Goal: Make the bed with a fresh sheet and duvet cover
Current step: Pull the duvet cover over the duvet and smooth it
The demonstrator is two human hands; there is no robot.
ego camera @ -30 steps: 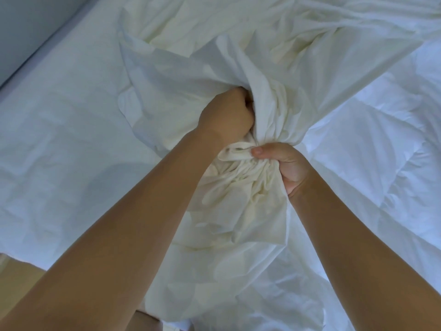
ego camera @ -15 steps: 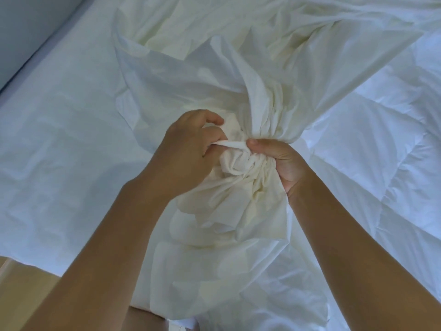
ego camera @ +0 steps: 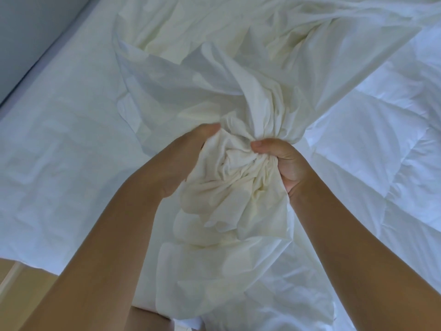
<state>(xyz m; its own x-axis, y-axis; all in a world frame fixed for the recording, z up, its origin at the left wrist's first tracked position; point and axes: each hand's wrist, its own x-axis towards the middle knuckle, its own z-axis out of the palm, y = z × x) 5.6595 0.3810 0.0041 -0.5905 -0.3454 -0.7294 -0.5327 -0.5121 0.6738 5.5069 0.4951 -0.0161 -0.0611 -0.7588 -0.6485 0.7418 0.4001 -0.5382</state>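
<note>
Cover (ego camera: 238,177) bunched in right hand (ego camera: 286,163), seemingly left hand (ego camera: 183,158).

I can read no text, label, brand, number or sign from my feed on the cream duvet cover (ego camera: 238,75), the white sheet (ego camera: 59,151) or the quilted duvet (ego camera: 381,151).

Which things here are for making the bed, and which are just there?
For the job: cream duvet cover, bunched in the left hand and right hand; quilted duvet; white sheet.
Just there: grey wall; tan floor.
</note>
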